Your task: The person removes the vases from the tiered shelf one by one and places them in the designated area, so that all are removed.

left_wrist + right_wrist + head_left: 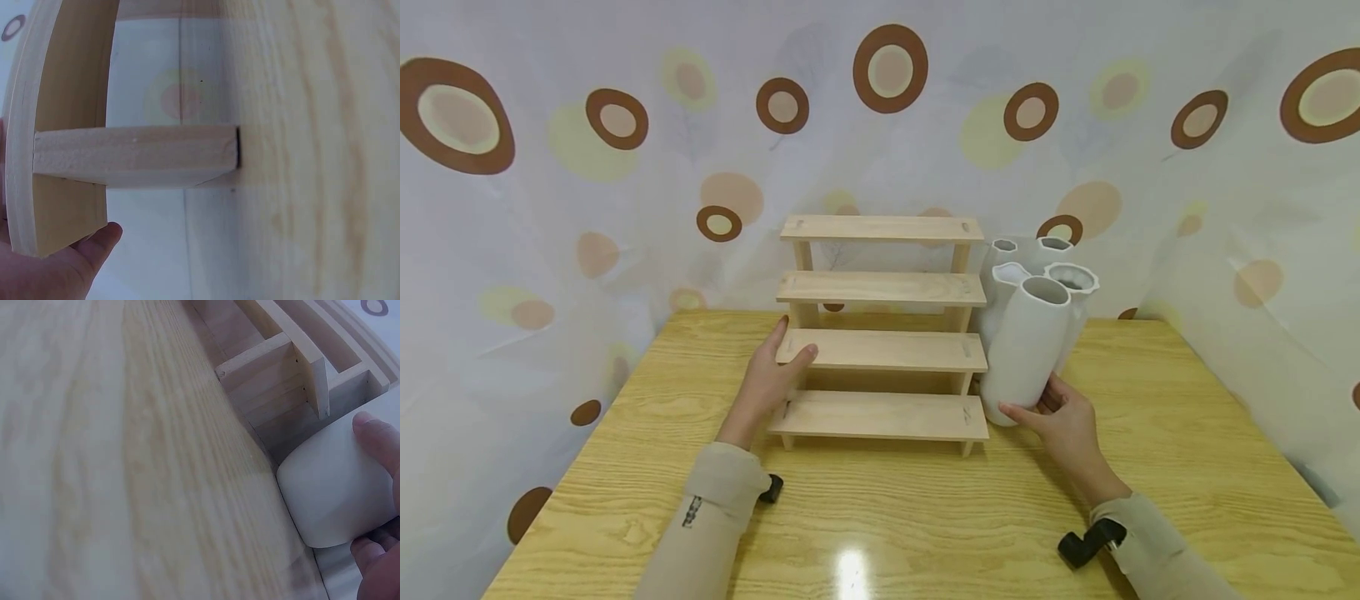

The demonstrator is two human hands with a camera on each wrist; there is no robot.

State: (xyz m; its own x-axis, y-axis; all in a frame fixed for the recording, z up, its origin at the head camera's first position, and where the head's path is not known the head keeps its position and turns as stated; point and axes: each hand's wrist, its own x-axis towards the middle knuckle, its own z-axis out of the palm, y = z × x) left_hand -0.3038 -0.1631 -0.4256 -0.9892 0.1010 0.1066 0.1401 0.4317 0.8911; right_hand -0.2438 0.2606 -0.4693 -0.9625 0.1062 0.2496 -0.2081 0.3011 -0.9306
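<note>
A four-step shelf of pale wood (880, 350) stands on the table. My left hand (769, 379) grips the left end of its second step from the bottom, thumb over the top. In the left wrist view that hand (59, 272) wraps the board's end. To the right of the shelf, a smooth white vase (1028, 354) leans slightly to the right. My right hand (1067, 421) holds it low down, thumb in front and fingers on its right side. The right wrist view shows the vase's base (344, 481) at the tabletop, close beside the shelf's end.
Several other white vases with shaped rims crowd behind the held one, among them a scalloped one (1084, 292). The wood-grain table (880, 508) extends on both sides and in front. A patterned wall covering (880, 158) rises behind and at the sides.
</note>
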